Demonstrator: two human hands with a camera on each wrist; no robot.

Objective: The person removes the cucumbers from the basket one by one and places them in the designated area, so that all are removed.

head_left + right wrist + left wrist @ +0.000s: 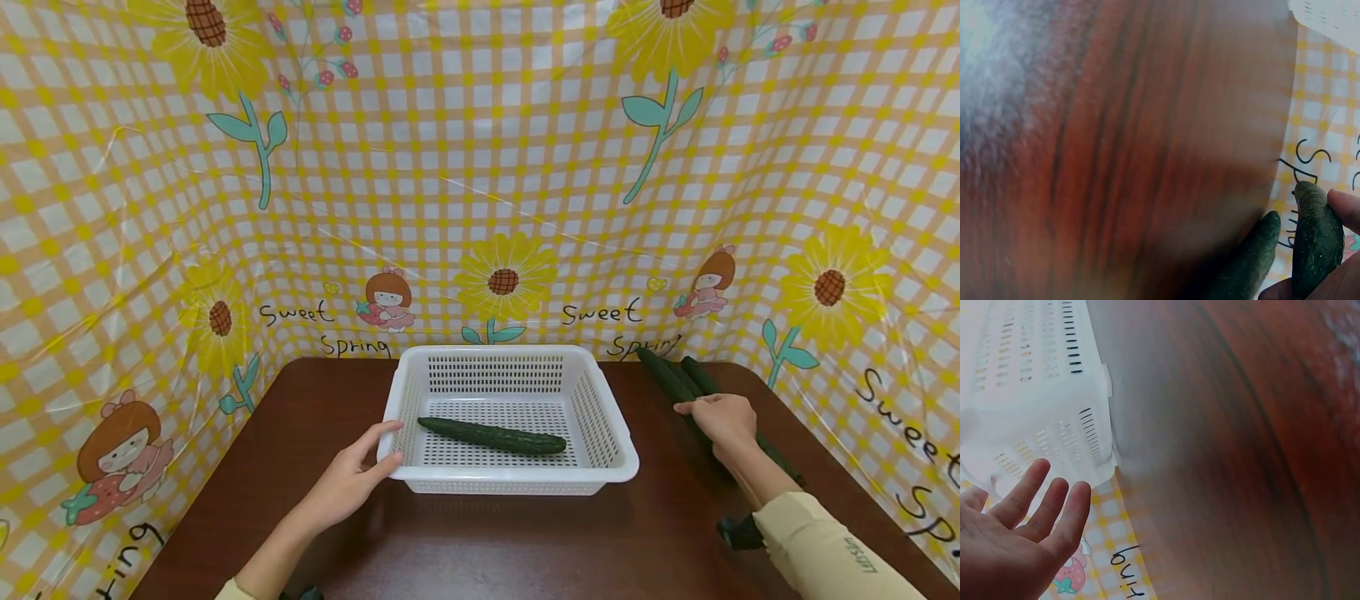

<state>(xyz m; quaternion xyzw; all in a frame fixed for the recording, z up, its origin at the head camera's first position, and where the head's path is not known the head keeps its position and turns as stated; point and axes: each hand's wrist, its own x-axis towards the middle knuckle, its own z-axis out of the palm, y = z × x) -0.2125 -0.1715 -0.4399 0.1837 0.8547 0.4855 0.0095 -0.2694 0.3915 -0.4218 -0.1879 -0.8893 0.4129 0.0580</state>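
A white perforated plastic basket (517,475) stands on the table with one dark green cucumber (491,436) lying in it. At its left rim my left hand (352,479) rests thumb and fingertips on the edge. In the left wrist view, several fingers (1041,519) of that hand stretch out, spread, beside the basket's outer wall (1054,437). Off to the right, my right hand (723,421) grips a cucumber (1317,240) between thumb and fingers. Another cucumber (1244,265) lies beside it on the table. The hand covers part of these cucumbers in the head view.
The dark brown table (480,542) carries everything. A yellow checked cloth (480,167) with sunflowers and lettering hangs behind and along both sides, close to the table's edges. Table surface lies between the basket and the cucumbers on the right.
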